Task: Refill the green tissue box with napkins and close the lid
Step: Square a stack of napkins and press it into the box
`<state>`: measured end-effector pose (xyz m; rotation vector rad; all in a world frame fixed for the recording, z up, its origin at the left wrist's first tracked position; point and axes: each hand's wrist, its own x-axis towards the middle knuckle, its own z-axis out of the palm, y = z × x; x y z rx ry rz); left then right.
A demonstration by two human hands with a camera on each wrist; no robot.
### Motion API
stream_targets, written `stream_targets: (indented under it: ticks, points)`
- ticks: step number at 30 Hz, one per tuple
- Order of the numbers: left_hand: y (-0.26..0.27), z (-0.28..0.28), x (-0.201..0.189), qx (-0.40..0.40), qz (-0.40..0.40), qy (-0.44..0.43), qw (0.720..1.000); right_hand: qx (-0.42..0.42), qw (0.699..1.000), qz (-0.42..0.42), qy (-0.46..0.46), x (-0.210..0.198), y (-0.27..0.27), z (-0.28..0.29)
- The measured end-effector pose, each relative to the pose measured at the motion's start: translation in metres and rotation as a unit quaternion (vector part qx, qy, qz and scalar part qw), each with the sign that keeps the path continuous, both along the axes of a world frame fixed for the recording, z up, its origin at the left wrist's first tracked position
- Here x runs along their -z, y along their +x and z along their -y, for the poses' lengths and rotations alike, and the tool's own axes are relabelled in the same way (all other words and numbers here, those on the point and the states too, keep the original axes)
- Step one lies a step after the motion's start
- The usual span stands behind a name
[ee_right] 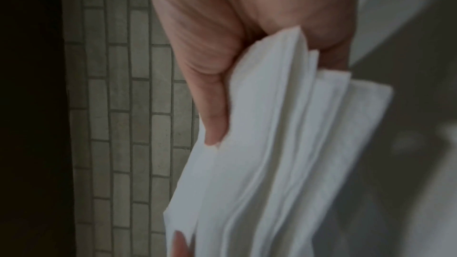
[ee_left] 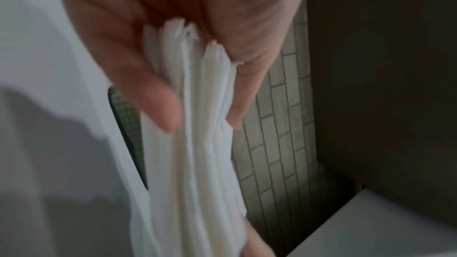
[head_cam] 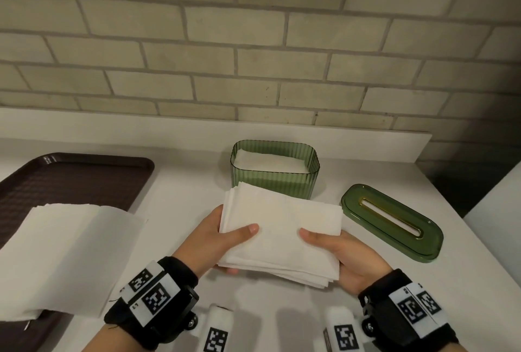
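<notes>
A stack of white napkins (head_cam: 282,233) hangs above the counter, held from both sides. My left hand (head_cam: 225,238) pinches its left edge, thumb on top, fingers under; the left wrist view shows the napkin stack (ee_left: 197,124) end-on between thumb and fingers. My right hand (head_cam: 338,250) grips the right edge the same way, and the right wrist view shows the stack (ee_right: 284,134) under the thumb. Just behind stands the ribbed green tissue box (head_cam: 275,182), open-topped, with white napkins inside. Its green lid (head_cam: 392,222), with a gold-rimmed slot, lies flat on the counter to the right.
A dark brown tray (head_cam: 56,179) sits at the left with a larger pile of white napkins (head_cam: 70,255) overlapping its near edge. A brick wall (head_cam: 253,55) backs the white counter (head_cam: 186,179). The counter's right edge (head_cam: 451,210) runs diagonally past the lid.
</notes>
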<state>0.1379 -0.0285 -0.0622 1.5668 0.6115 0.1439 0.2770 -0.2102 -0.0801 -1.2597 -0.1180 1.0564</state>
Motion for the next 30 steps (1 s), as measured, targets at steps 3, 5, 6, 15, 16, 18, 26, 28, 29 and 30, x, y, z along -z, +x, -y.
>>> stream_targets:
  ticks: [3, 5, 6, 15, 16, 18, 26, 28, 29, 30]
  points:
    - [-0.009, -0.006, 0.002, 0.037, -0.036, 0.083, 0.995, -0.004, 1.000, 0.009, 0.024, -0.004, 0.002, -0.001]
    - [-0.017, -0.012, 0.005, 0.077, -0.073, 0.156, 0.982, -0.006, 0.999, 0.021, 0.034, -0.006, 0.005, -0.001]
    - [-0.020, -0.015, 0.006, 0.095, -0.081, 0.179, 0.976, -0.006, 0.999, 0.026, 0.037, -0.006, 0.006, -0.001]
    - [-0.017, -0.012, 0.014, 0.029, 0.006, 0.153, 0.988, -0.055, 0.987, 0.141, 0.056, 0.007, -0.001, -0.006]
    - [-0.014, -0.012, 0.016, 0.005, 0.004, 0.156, 0.988, -0.048, 0.984, 0.163, 0.046, 0.008, 0.001, -0.005]
    - [-0.007, -0.013, 0.020, -0.030, 0.002, 0.148, 0.989, -0.030, 0.982, 0.185, 0.026, 0.007, 0.005, -0.002]
    - [0.020, -0.014, 0.028, 0.003, 0.028, 0.105, 0.994, -0.021, 0.977, 0.212, -0.006, 0.011, 0.019, 0.001]
    - [0.023, -0.014, 0.030, 0.009, 0.023, 0.102, 0.995, -0.015, 0.980, 0.197, -0.013, 0.014, 0.021, 0.001]
    - [0.023, -0.015, 0.032, 0.012, 0.018, 0.095, 0.995, -0.016, 0.980, 0.196, -0.016, 0.017, 0.022, 0.001]
    - [0.022, -0.015, 0.034, 0.014, 0.015, 0.087, 0.996, -0.020, 0.979, 0.203, -0.021, 0.019, 0.023, 0.002]
